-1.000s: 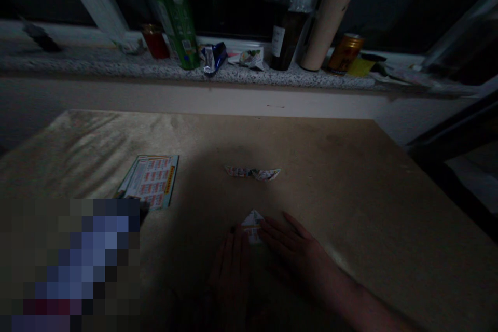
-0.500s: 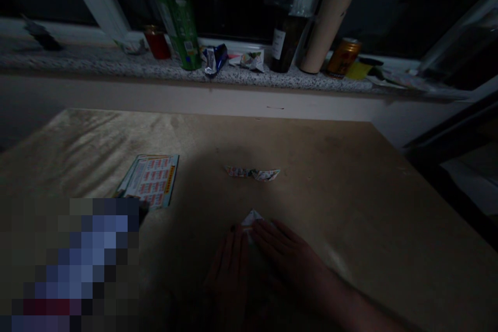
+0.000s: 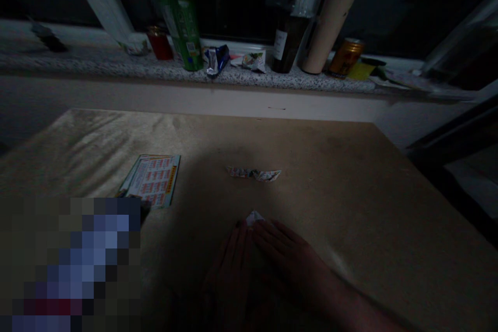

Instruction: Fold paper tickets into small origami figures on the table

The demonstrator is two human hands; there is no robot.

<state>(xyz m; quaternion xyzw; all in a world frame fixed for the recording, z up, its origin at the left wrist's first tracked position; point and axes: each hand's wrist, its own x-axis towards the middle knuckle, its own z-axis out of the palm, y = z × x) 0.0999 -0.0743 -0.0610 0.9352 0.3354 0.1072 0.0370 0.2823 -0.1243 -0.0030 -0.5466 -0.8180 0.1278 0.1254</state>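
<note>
A small folded piece of paper (image 3: 254, 216) lies on the table, its pointed tip facing away from me. My left hand (image 3: 229, 259) rests flat on its left side, fingers stretched out. From the right, my right hand (image 3: 286, 249) lies flat across it, fingertips close to those of the left. Most of the paper is hidden under the fingers, and the light is dim. Beyond the hands sits a narrow folded strip of printed paper (image 3: 253, 173), apart from both hands.
Printed cards (image 3: 153, 181) lie in a stack at the left, beside a pixelated patch. On the granite windowsill (image 3: 237, 77) stand a green bottle (image 3: 189, 36), a red jar (image 3: 160, 44), a dark bottle (image 3: 286, 44), a cardboard tube (image 3: 330, 21) and an orange can (image 3: 347, 57).
Both hands have edged slightly inward over the folded paper, so a little less of it shows. The view has shifted very slightly; the strip and cards lie still.
</note>
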